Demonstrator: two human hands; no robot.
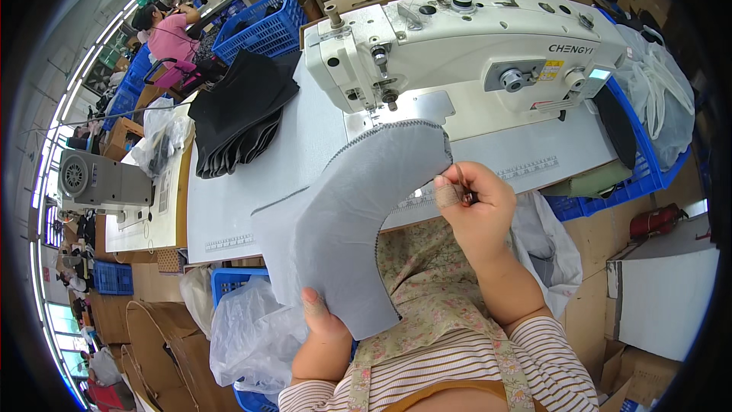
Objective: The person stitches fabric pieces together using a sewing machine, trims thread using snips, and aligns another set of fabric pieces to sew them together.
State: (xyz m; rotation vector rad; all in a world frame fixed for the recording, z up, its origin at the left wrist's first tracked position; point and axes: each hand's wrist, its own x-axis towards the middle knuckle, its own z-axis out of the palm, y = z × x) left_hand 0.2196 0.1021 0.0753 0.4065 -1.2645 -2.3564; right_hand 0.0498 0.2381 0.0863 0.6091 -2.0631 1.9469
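Observation:
A curved grey fabric piece [335, 236] with dark zigzag stitching along its edges is held up in front of the sewing machine [457, 53]. My left hand [322, 319] grips its lower end, thumb on top and the other fingers hidden beneath. At the upper right corner of the piece is my right hand [480, 202], closed, with a beige wrap round the thumb. A small dark metal tool [467, 195], which looks like thread snips, sits in that hand, mostly covered by the fingers. Whether it touches the fabric edge I cannot tell.
Black fabric pieces [240, 111] lie stacked on the table's [217, 210] left side. A second machine [107, 181] stands farther left. Blue crates with plastic bags flank me, one below the table [229, 278], one at right [644, 175]. Another person [174, 38] sits at the far left.

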